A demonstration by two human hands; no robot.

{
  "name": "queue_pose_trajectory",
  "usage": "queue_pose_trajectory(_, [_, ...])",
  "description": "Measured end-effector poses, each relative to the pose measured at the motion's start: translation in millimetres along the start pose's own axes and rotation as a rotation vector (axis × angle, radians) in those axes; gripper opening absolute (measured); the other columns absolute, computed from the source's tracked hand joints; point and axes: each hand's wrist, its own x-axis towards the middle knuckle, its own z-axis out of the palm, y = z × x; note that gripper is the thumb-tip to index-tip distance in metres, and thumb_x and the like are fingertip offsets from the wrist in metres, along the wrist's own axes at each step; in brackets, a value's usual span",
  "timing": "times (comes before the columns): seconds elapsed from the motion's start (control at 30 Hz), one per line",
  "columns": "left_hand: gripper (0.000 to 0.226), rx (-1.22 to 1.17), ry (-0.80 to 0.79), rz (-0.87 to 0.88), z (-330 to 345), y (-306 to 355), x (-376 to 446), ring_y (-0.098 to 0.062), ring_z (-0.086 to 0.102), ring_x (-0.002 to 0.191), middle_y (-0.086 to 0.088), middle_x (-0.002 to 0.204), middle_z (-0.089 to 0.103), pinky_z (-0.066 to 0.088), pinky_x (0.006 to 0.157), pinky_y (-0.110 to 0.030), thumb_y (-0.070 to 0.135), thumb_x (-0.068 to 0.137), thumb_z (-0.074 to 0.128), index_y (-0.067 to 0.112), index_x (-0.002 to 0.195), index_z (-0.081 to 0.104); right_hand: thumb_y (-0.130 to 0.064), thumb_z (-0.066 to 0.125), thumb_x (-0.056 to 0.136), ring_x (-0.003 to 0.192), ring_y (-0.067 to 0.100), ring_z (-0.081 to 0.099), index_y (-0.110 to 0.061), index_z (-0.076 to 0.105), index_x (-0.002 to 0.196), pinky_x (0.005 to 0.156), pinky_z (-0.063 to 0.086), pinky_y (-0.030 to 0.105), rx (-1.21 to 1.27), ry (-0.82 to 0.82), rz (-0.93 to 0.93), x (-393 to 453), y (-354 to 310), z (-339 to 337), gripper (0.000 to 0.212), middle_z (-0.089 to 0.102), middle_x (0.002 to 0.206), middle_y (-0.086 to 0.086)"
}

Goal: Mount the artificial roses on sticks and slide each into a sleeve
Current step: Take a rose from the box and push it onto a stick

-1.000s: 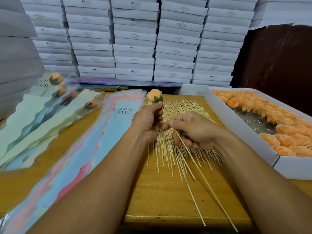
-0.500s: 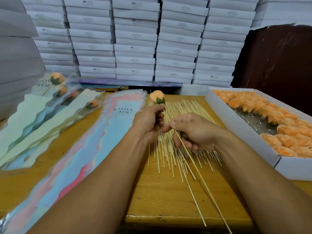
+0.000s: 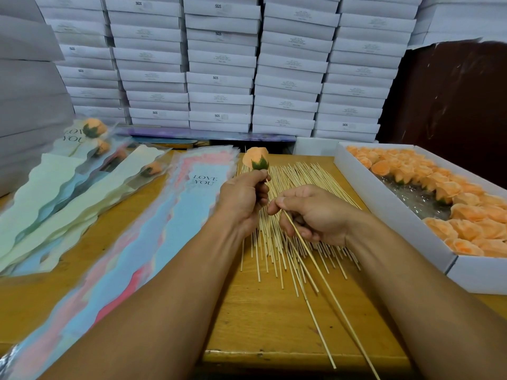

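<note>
One rose (image 3: 256,158), one stick (image 3: 323,281), four sleeved roses (image 3: 94,128).

An orange rose (image 3: 256,157) with a green base is standing upright just above the left hand (image 3: 242,200), which is gripping it from below. A thin pale stick (image 3: 323,281) is running from the pinching fingers of the right hand (image 3: 315,213) down toward the near edge, slanting right. Under both hands a pile of sticks (image 3: 296,176) is lying fanned out. To the left, a stack of pastel sleeves (image 3: 115,259) printed "LOVE YOU" is lying flat. Further left, finished roses in sleeves (image 3: 96,160) are lying overlapped. More orange roses (image 3: 466,215) are filling a white box (image 3: 384,198) on the right.
</note>
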Motion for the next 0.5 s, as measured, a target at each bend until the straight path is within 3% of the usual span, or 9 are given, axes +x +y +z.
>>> queue_pose_trajectory(0.5, [0.018,0.015,0.001,-0.02,5.0,-2.1,-4.3,-0.008,0.044,0.048,0.002,0.053,0.048,0.038,0.049,-0.021,0.013,0.097,0.061,0.006,0.081,0.067,-0.022,0.039,0.109,0.039,0.009,0.043,-0.01,0.064,0.103,0.032,0.032,0.02,0.058,0.008,0.01,6.2,6.5,-4.8,0.028,0.06,0.059,0.005])
